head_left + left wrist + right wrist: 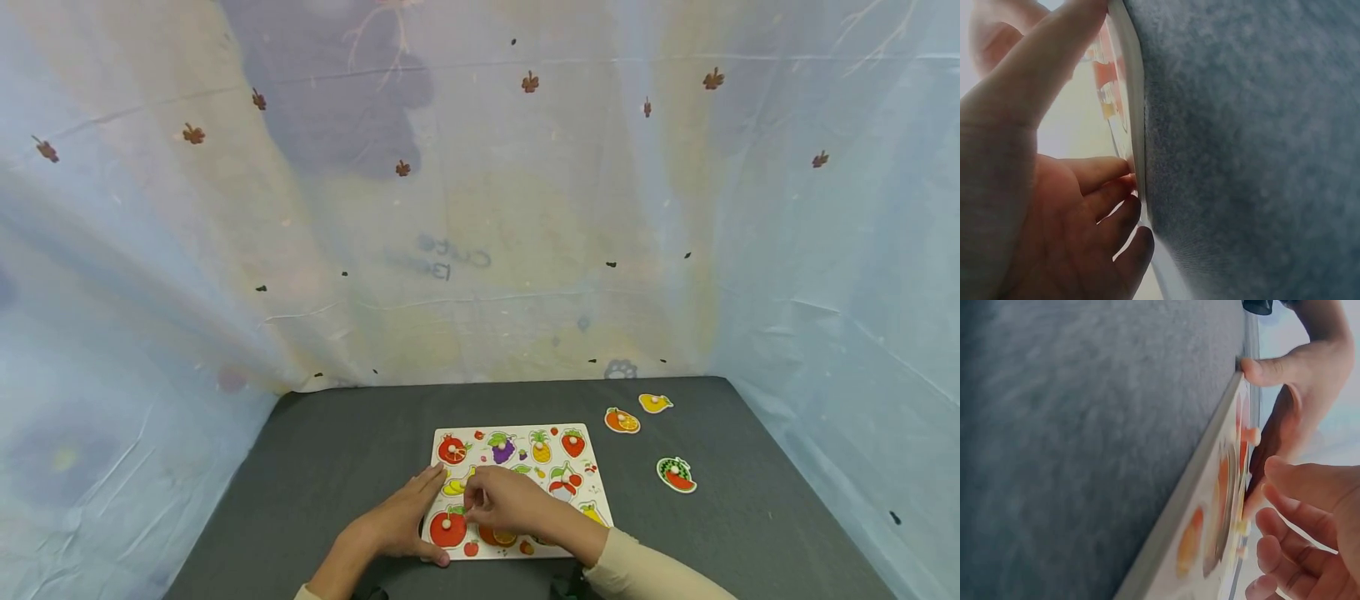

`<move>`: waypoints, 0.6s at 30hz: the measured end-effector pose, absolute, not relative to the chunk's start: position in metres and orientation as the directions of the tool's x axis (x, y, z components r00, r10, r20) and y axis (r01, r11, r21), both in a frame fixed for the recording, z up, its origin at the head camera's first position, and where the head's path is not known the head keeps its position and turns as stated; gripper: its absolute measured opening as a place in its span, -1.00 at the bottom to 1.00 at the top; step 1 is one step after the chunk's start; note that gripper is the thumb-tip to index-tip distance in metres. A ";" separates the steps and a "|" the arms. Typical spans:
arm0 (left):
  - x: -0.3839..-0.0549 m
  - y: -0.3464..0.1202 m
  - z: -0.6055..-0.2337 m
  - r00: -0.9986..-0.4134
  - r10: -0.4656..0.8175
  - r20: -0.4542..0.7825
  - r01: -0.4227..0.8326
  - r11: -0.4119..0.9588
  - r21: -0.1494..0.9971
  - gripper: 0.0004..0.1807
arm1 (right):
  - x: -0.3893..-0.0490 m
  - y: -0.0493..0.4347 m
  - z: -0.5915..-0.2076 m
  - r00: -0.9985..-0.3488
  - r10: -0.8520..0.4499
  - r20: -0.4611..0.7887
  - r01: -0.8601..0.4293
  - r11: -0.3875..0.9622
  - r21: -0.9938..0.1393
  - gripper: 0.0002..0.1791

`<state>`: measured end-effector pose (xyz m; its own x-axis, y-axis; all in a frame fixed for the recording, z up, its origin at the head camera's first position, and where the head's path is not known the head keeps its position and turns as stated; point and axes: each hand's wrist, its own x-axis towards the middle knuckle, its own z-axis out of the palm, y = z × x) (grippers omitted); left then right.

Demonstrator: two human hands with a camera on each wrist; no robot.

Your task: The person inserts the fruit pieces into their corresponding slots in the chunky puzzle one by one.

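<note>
A white wooden fruit puzzle board point(492, 433) lies on the dark table, carrying fruit pieces with small knobs. My left hand point(401, 518) is at its left side, fingers extended along the edge, thumb at the near left corner. In the left wrist view, the fingertips touch the board's rim point(1135, 94). Over the board's middle hovers my right hand point(504, 498), fingers loosely bent. The right wrist view shows nothing between its thumb and fingers point(1285, 509). Close by are the red apple piece point(447, 530) and an orange picture point(497, 536), partly hidden by the hand.
Three loose pieces lie on the table right of the board: a yellow pear point(656, 403), an orange point(622, 421) and a watermelon point(677, 475). A patterned pale curtain point(480, 333) surrounds the table's back and sides.
</note>
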<state>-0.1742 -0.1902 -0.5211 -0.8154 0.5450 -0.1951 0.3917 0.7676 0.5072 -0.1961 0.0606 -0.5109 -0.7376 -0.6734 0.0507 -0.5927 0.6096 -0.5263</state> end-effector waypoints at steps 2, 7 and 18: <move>-0.174 -0.190 -0.521 -0.816 0.545 -0.193 0.394 0.768 0.505 0.42 | -0.198 0.065 -0.512 -0.743 -0.667 0.057 -0.590 0.612 -0.528 -0.83; -0.174 -0.190 -0.521 -0.818 0.541 -0.194 0.392 0.772 0.500 0.41 | -0.202 0.077 -0.513 -0.750 -0.658 0.069 -0.574 0.596 -0.561 -0.85; -0.174 -0.189 -0.525 -0.824 0.531 -0.196 0.393 0.786 0.478 0.43 | -0.204 0.112 -0.505 -0.771 -0.622 0.138 -0.560 0.558 -0.612 -0.85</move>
